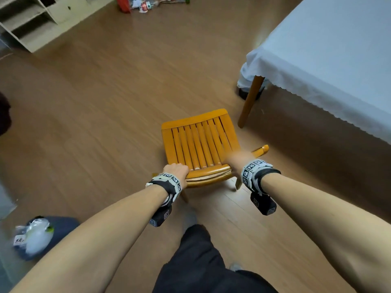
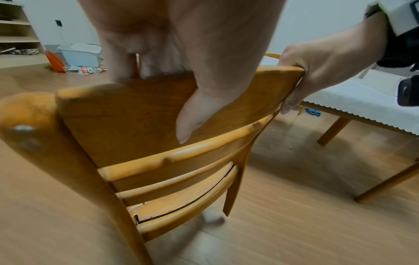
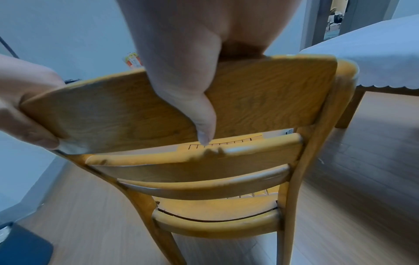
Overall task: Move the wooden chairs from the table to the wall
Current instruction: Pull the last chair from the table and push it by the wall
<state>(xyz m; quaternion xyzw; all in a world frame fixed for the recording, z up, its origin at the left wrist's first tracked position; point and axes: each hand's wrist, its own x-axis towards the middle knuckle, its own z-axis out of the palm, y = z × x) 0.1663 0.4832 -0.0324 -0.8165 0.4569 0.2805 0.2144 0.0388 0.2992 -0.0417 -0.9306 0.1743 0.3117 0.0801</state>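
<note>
Both hands grip the top rail of one chair. The left hand closes over the rail's left end, thumb flat against the rear face and fingers curled over the top edge; the right hand clamps the right end in the same manner. In the head view the right hand is motion-blurred, and the fingertips of both hands are hidden behind the rail. In the left wrist view only the thumb shows clearly against the rail; the fingers behind the rail are mostly blocked. The chair stands on the floor just beside the corner of one table, not touching it. Whether all chair legs rest on the floor cannot be told: the head view shows parts of three legs, and the fourth is hidden under the seat. The seat has roughly ten slats between its frame edges; the back shows three rails in the right wrist view. The table is cut off at the right edge; one leg shows in the head view, two in the left wrist view. A white cloth with a scalloped hem covers the tabletop. One shelf unit stands far left, cropped, with blurred clutter beyond it. One dark bag lies lower left, its contents indistinct.
</note>
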